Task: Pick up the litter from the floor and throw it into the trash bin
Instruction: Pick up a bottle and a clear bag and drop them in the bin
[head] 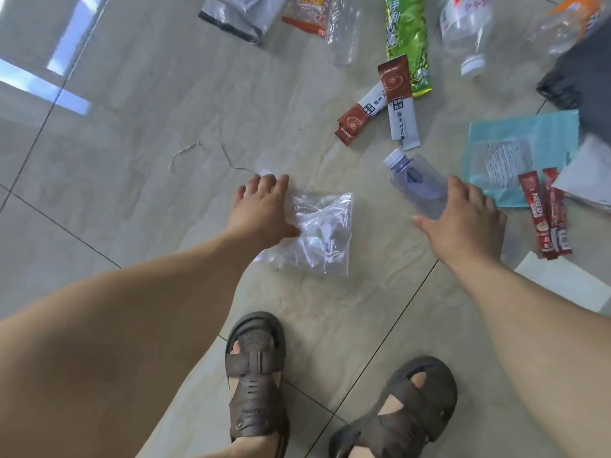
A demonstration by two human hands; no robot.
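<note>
A crumpled clear plastic bag [322, 233] lies on the tiled floor in front of my feet. My left hand [263, 209] rests on its left edge, fingers spread, the thumb on the plastic. A clear bottle with a pale blue cap [415, 180] lies on its side to the right. My right hand [463, 219] is over the bottle's lower end, fingers apart, touching or just above it; I cannot tell whether it grips. No trash bin is recognisable in view.
More litter lies ahead: brown and white sachets [398, 104], a green snack wrapper [408, 44], clear bottles [466, 31], a teal pouch [522, 153], red coffee sticks [545, 213], white paper [568, 285]. A dark object [582, 74] sits far right. My sandalled feet [254, 385] stand below.
</note>
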